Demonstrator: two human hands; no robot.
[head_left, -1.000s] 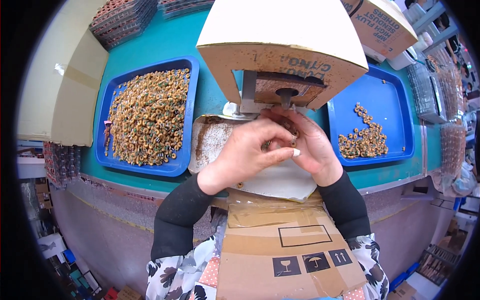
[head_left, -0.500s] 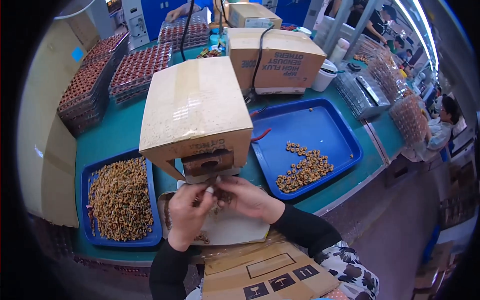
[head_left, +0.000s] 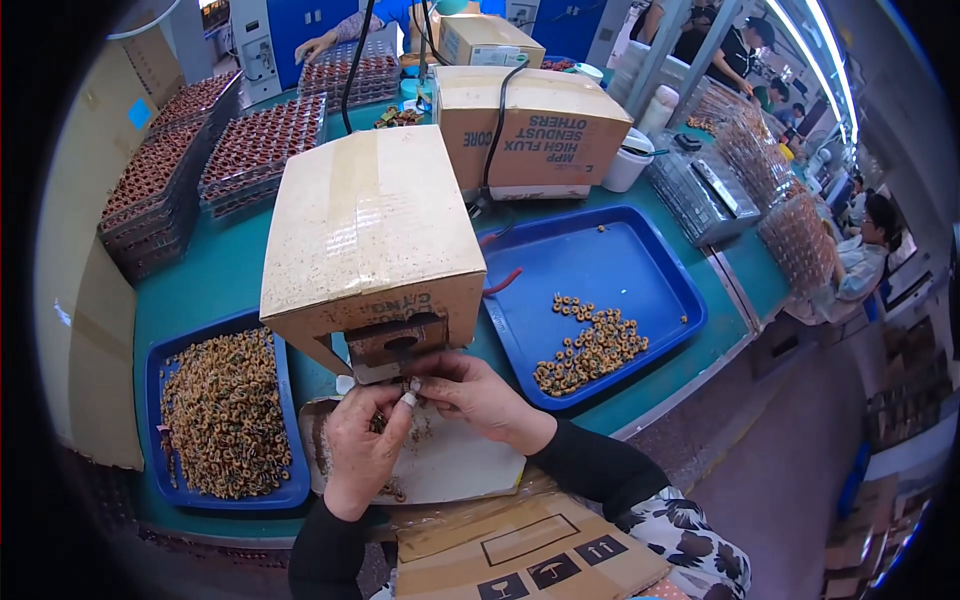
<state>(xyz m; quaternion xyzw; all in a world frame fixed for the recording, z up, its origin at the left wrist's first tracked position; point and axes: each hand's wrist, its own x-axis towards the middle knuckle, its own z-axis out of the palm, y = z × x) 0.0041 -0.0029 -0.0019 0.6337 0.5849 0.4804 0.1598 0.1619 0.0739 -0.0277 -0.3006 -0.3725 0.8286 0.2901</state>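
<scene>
My left hand [head_left: 365,440] and my right hand [head_left: 485,402] meet in front of the opening in a cardboard box cover [head_left: 370,225]. Fingertips of both are pinched together around something too small to make out, with white wraps on some fingers. Several small wire-wound rings [head_left: 378,423] show in the curled left palm. Beneath the hands lies a whitish cardboard sheet [head_left: 465,465] with brown crumbs and a few rings on it. To the left, a blue tray [head_left: 298,440] bears a heap of the same tan and dark rings. A second blue tray [head_left: 640,240], on the right, holds a smaller scatter.
Stacked clear trays of reddish parts [head_left: 262,150] stand at the far left. Behind the cover sit a larger cardboard box [head_left: 540,130], a black cable [head_left: 500,130] and a white tub [head_left: 628,162]. An open carton [head_left: 530,545] lies against my lap. Other people work farther off.
The whole view has shifted slightly, moving the trays and cover left in the picture. My hands stay together at the cover's opening, and the left palm has turned to show rings inside.
</scene>
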